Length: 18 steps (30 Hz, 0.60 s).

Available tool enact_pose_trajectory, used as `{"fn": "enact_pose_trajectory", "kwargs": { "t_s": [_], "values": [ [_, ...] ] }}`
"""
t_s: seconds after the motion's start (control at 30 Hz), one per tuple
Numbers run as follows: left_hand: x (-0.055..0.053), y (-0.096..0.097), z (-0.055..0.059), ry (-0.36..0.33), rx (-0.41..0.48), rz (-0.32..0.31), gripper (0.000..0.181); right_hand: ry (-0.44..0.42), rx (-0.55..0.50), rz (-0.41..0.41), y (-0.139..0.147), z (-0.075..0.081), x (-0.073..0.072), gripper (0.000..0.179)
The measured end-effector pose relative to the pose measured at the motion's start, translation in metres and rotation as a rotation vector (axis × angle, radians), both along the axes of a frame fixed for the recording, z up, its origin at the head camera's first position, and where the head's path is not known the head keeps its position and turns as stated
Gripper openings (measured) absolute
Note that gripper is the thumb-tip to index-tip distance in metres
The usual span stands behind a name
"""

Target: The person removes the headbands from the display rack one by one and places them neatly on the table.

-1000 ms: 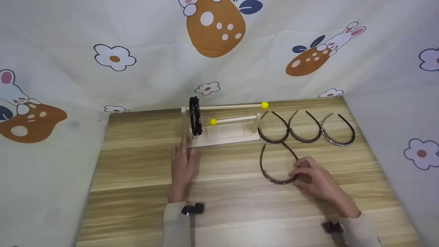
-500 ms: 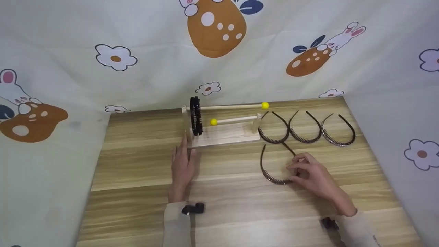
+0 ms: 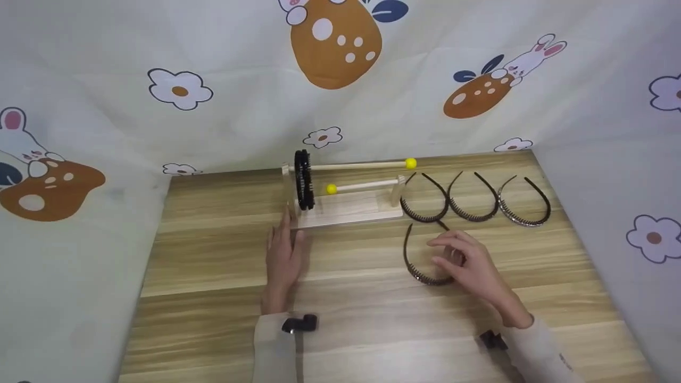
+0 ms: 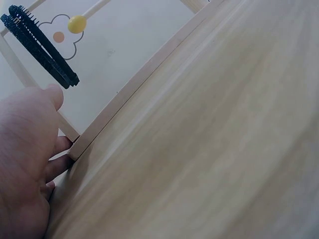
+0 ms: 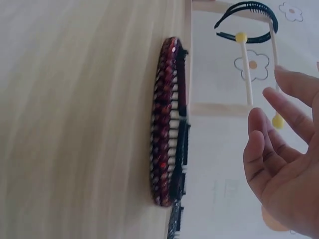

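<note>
My left hand (image 3: 283, 263) lies with its fingers straight, fingertips at the left end of the wooden stand (image 3: 356, 210). Black headbands (image 3: 304, 181) hang at the left end of the stand's upper rod. In the head view my right hand (image 3: 476, 268) covers the right side of a dark headband (image 3: 420, 276) lying on the table. The right wrist view shows this headband's dark red beaded band (image 5: 162, 129) with comb teeth, apart from the loosely bent fingers of my right hand, which hold nothing.
Three more dark toothed headbands lie in a row right of the stand: one near it (image 3: 424, 218), one in the middle (image 3: 475, 217) and one with a glittery band (image 3: 524, 222). The stand's rods end in yellow balls (image 3: 410, 163). A patterned cloth (image 3: 239, 122) rises behind the table.
My right hand has loosened from the front headband's right side and shifted left over it. The headband stays in place. My left hand has not moved.
</note>
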<state>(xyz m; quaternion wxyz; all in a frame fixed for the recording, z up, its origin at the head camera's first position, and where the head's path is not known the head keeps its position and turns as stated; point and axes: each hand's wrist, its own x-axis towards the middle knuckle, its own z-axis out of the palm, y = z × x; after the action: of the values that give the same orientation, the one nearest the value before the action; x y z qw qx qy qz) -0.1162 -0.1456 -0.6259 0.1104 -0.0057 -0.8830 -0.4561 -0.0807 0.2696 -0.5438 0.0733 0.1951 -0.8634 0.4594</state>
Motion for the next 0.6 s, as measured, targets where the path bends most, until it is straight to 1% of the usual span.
{"fn": "enact_pose_trajectory", "kwargs": {
  "t_s": [0.1,0.23,0.4,0.5,0.6],
  "values": [
    [0.000,0.000,0.000,0.007,0.002,0.000,0.067,-0.013,-0.063,-0.017,-0.013,0.002,0.000,0.036],
    [0.000,0.000,-0.001,-0.008,-0.002,-0.004,0.067,-0.030,-0.162,-0.033,-0.031,0.000,0.001,0.036],
    [0.001,0.000,0.000,-0.005,0.006,0.004,0.067,-0.020,-0.258,-0.007,-0.053,-0.003,0.001,0.036],
    [0.001,0.000,0.001,0.002,0.014,0.005,0.068,-0.044,-0.337,0.007,-0.066,-0.001,0.000,0.036],
    [0.001,-0.001,0.001,-0.005,0.010,0.009,0.067,-0.082,-0.422,0.015,-0.079,0.003,0.000,0.034]
  ]
}}
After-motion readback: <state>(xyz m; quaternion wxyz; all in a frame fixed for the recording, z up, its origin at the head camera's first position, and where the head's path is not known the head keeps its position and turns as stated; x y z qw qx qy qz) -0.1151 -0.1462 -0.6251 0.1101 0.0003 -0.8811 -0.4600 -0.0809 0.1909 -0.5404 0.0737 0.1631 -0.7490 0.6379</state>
